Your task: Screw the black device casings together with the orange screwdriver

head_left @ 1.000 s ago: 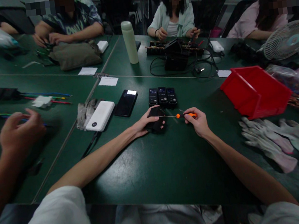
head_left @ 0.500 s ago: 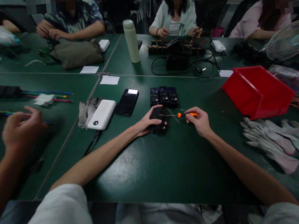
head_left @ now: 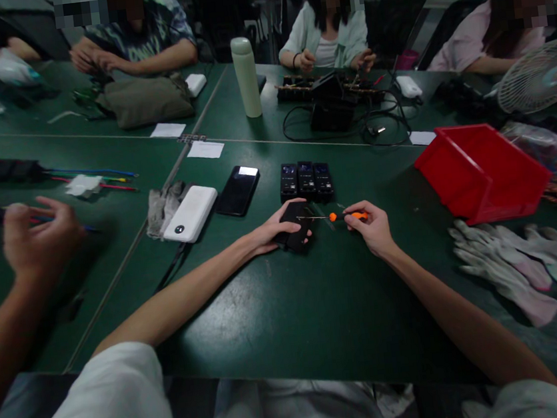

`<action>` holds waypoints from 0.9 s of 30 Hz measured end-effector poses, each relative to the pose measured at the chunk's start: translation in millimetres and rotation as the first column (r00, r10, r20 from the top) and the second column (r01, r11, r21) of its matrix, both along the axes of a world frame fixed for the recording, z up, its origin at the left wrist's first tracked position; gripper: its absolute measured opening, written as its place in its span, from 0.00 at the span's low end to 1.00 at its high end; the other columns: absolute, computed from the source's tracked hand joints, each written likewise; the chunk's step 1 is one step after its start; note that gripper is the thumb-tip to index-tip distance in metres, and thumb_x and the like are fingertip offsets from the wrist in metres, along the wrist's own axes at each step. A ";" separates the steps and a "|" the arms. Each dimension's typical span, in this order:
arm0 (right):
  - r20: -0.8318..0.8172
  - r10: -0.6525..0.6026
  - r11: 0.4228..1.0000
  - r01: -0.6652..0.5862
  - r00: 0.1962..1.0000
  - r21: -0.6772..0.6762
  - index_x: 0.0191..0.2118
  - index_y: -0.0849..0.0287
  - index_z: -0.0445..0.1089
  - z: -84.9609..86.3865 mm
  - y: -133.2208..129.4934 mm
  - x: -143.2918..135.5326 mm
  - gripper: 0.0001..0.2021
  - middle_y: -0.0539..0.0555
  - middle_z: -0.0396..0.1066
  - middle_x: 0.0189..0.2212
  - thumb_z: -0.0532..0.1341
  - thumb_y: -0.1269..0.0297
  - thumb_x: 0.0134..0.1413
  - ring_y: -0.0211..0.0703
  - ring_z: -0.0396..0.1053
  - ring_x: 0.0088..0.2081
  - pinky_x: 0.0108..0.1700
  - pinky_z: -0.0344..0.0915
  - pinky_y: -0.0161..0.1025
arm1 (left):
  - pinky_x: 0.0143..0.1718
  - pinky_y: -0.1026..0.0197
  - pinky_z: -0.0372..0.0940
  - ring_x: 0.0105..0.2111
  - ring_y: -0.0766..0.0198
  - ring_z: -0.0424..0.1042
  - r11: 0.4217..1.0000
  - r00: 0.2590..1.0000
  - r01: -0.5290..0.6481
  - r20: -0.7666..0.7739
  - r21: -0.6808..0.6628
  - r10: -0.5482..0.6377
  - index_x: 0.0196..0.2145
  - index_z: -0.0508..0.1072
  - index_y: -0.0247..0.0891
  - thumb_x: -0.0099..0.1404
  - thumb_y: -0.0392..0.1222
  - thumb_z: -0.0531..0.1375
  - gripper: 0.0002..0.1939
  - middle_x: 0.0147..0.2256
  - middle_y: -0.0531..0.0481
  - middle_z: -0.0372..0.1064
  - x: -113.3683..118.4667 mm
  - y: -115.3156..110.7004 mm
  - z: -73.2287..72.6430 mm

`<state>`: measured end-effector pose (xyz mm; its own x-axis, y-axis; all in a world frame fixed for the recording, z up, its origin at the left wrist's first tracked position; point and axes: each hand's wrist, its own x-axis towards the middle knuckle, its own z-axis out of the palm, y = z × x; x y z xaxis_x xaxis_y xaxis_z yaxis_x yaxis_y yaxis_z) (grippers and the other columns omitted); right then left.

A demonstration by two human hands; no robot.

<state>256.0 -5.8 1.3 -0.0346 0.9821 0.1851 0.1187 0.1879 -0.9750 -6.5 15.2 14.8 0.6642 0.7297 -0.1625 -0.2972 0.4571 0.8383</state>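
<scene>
My left hand (head_left: 272,232) is wrapped round a small black device (head_left: 298,236), its thumb on the upper face. In my right hand (head_left: 373,228) is a screwdriver (head_left: 344,216) with an orange and black handle, pinched between thumb and fingers. The thin shaft points left and its tip meets the black device's face; whether it sits in a screw is too small to tell. Just beyond, three black modules (head_left: 306,178) with small screens stand in a row. A strip of clear film (head_left: 323,216) lies by the shaft.
Left of the modules lie a black smartphone (head_left: 238,191), a white power bank (head_left: 189,214) and grey gloves (head_left: 158,210). A red bin (head_left: 480,172) and more gloves (head_left: 506,263) are on the right. A pale green bottle (head_left: 246,78) stands behind. A co-worker's hand (head_left: 40,239) is at left.
The black device has tilted slightly in my left hand, showing more of its face, with the screwdriver tip still against it. The co-worker's hand at left has shifted a little.
</scene>
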 end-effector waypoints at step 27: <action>0.007 -0.004 1.000 0.004 1.000 0.006 0.37 0.56 0.72 0.3 -0.5 0.8 0.11 0.51 0.69 0.35 0.68 0.59 0.49 0.36 0.67 0.27 0.28 0.67 0.36 | 0.39 0.60 0.72 0.37 0.65 0.73 0.956 0.966 -0.196 0.123 -0.219 0.227 0.46 0.66 0.39 0.58 0.36 0.61 0.17 0.45 0.45 0.70 -1.1 3.4 0.4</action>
<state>256.7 -6.2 1.6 -0.0322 0.9812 0.1904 0.1267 0.1930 -0.9730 -7.6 18.7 15.1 0.5257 0.8174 -0.2356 -0.5169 0.5269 0.6747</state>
